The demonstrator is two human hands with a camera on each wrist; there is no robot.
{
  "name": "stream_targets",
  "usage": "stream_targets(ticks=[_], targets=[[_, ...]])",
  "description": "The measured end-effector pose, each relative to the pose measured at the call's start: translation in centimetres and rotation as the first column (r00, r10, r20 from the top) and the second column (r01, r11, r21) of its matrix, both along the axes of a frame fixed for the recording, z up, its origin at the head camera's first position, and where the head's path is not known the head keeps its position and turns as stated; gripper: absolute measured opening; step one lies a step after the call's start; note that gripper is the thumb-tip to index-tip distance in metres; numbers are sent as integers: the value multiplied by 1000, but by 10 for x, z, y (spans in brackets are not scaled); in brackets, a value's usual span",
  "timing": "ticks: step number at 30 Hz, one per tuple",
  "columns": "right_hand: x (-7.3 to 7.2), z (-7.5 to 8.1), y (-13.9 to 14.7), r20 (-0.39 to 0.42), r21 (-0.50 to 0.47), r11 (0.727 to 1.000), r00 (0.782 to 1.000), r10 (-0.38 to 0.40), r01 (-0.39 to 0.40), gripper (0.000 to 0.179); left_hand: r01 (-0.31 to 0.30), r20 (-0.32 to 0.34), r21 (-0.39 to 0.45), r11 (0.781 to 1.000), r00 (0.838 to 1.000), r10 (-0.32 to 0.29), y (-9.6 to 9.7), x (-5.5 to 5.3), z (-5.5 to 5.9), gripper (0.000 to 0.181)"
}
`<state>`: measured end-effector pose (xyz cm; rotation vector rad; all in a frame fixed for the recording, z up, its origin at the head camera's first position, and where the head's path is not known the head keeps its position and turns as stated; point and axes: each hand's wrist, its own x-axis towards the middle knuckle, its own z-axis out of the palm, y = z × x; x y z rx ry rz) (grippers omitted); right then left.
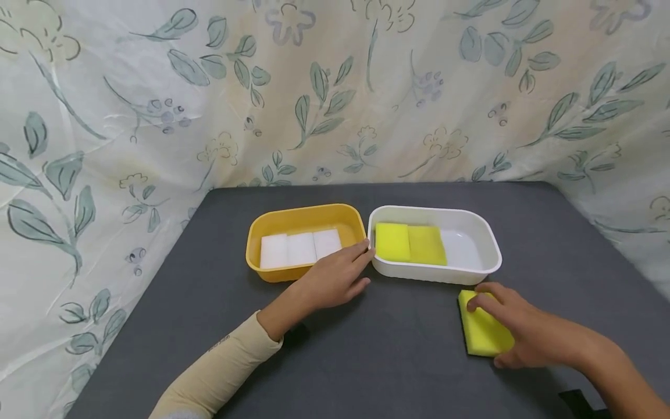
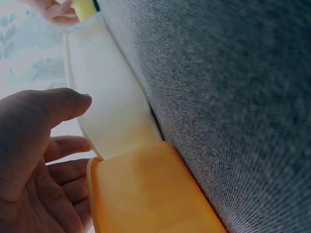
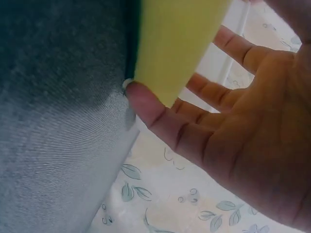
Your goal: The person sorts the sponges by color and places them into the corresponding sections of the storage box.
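Observation:
In the head view my left hand (image 1: 335, 276) reaches over the near right corner of a yellow-orange container (image 1: 282, 273), fingertips right where it meets a white container (image 1: 471, 233). The left wrist view shows its thumb (image 2: 68, 104) apart from the fingers, in front of the white wall. At the right, my right hand (image 1: 539, 329) spreads over a yellow sponge (image 1: 484, 331) with a dark green underside, lying on the table. Its fingers bend loosely around the sponge's edges; in the right wrist view one fingertip (image 3: 143, 99) is at a lower corner and the palm stands off it.
Several white blocks (image 1: 300, 250) lie in a row in the yellow-orange container. Two yellow sponges (image 1: 426, 244) sit at the left of the white container. The dark grey tabletop (image 1: 387, 355) ends at a floral cloth (image 1: 324, 139) behind.

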<state>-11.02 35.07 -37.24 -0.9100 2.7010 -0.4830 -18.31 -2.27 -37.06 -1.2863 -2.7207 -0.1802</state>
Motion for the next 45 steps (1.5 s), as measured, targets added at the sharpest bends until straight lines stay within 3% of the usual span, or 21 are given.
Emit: stream_targets(ticks=[6,11,15,18,22,32,45], targets=[[6,3,-1,35,22,1000,999,15,-16,73,-11,11,3,1000,1000,11,-1,1,-1,65],[12,18,-2,72,28,999,997,41,-43,67,-10,22,5,1000,1000,10,-3,1,-1,65],[13,39,-3,-16,32,999,999,43,-42,68,-9,17,-2,1000,1000,9,-4,0,-2,66],[8,54,-4,-126,58,998,991,44,-37,68,-7,12,-4,1000,1000,7,-4,-1,-1,65],[-3,70,-7,-171,94,996,985,24,-8,66,-6,3,-1,1000,1000,6,-4,-1,0,65],[-31,80,-19,38,139,989,998,-51,45,64,2,5,-4,1000,1000,-2,-2,0,1,64],[-44,88,-22,91,130,991,995,-39,27,56,2,6,2,1000,1000,-2,-1,2,2,65]])
